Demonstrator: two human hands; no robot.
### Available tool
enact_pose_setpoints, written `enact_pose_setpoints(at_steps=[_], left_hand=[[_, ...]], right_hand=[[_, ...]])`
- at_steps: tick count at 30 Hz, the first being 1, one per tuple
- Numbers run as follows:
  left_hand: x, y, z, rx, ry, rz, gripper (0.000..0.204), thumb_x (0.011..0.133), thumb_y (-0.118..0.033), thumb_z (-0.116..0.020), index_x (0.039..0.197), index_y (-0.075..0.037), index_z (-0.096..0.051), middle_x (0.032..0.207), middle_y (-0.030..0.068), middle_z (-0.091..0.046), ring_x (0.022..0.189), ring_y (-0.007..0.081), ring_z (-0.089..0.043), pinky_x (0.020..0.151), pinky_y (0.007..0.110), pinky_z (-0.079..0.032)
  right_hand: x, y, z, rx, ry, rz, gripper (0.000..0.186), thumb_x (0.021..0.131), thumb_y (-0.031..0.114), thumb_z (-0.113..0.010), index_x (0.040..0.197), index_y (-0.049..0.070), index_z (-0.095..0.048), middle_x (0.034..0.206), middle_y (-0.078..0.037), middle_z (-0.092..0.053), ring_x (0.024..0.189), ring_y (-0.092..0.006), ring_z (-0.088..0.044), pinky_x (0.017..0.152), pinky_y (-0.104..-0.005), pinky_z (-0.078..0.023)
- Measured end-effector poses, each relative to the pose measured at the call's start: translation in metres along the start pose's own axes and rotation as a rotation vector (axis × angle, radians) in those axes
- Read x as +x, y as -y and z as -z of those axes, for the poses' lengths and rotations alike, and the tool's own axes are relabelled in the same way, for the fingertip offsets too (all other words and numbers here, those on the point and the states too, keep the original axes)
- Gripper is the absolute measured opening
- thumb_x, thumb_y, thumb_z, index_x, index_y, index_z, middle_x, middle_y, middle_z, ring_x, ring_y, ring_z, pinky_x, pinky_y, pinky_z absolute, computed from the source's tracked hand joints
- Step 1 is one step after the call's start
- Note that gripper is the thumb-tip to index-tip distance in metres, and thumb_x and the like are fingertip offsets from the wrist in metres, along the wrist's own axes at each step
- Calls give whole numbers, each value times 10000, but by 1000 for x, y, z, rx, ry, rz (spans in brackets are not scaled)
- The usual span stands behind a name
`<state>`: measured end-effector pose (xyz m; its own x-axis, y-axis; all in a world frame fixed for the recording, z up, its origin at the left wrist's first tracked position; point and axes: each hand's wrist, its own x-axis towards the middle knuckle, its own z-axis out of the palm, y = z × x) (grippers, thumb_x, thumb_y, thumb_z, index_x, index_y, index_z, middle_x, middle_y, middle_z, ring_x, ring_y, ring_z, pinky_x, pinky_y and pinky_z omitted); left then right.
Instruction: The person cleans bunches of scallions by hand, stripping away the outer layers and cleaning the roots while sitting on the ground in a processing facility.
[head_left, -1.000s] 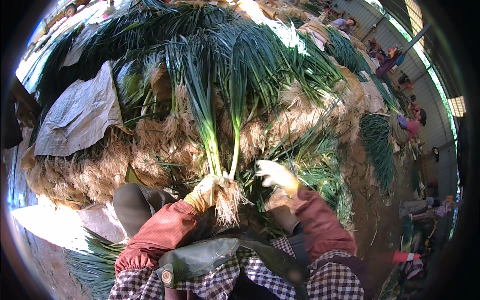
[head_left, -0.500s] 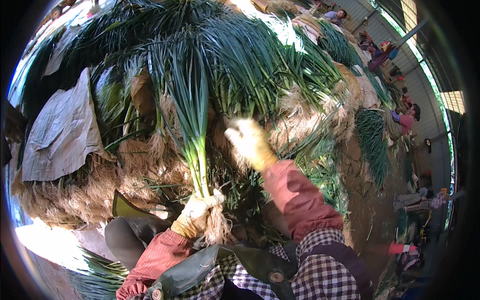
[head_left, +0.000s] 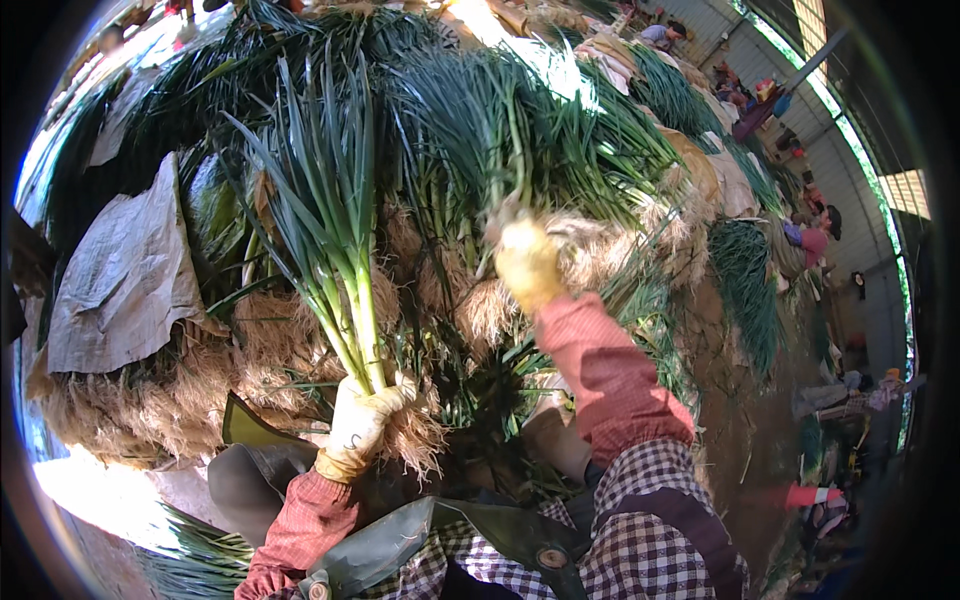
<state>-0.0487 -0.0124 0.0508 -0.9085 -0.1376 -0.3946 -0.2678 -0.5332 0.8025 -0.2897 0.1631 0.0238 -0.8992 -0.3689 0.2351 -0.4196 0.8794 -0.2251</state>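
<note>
My left hand [head_left: 366, 415], in a pale yellow glove, is closed round the white lower ends of a bunch of green onions [head_left: 350, 270]. Their leaves fan upward and the tan roots hang beside the fist. Farther up and to the right, my gloved right hand [head_left: 528, 265] is at the front of the big onion pile [head_left: 470, 90]. Its fingers look closed on the root end of a green onion [head_left: 520, 160], though motion blurs them. Roots of the piled onions stick out toward me on either side of that hand.
A whitish cloth sheet [head_left: 130, 270] covers part of the pile at left. More onions [head_left: 200, 550] lie at lower left. On the right, a dirt floor [head_left: 720, 420] runs past another onion heap [head_left: 745, 290]. A person in pink [head_left: 815, 240] and others are farther off.
My left hand has shifted left with its bunch, which leans more to the left. My right hand has moved slightly right and come against a green onion's root end.
</note>
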Motion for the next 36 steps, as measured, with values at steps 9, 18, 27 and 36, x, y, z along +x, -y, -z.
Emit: enact_pose_setpoints(at_steps=[9,18,27,36], left_hand=[[5,22,-10,-46,29,50,113,703,12,-554,814,8,-533,667,60,-585,464,88,-476,410,184,-339],[4,14,13,-60,-114,102,74,708,-16,-619,756,-43,-570,597,-14,-521,452,76,-425,420,199,-314],[2,19,7,-403,65,89,84,736,75,-517,815,47,-523,687,119,-563,651,249,-593,659,353,-535],[15,38,16,-386,29,109,130,745,84,-515,869,55,-491,820,191,-611,791,285,-620,767,361,-516]], right_hand=[[-42,-59,-6,1566,-8,-538,256,883,103,-299,1118,30,-371,1080,-144,-471,871,-196,-507,883,-366,-447],[-90,35,11,361,305,361,347,771,298,-604,1018,61,-550,828,-28,-557,638,-103,-516,514,-243,-457],[-27,26,24,-43,157,-115,223,710,305,-607,797,102,-575,772,-107,-598,739,-283,-579,641,-371,-453],[-65,-15,1,28,94,-323,409,694,385,-661,883,35,-563,777,-121,-565,730,-229,-552,655,-375,-445]])
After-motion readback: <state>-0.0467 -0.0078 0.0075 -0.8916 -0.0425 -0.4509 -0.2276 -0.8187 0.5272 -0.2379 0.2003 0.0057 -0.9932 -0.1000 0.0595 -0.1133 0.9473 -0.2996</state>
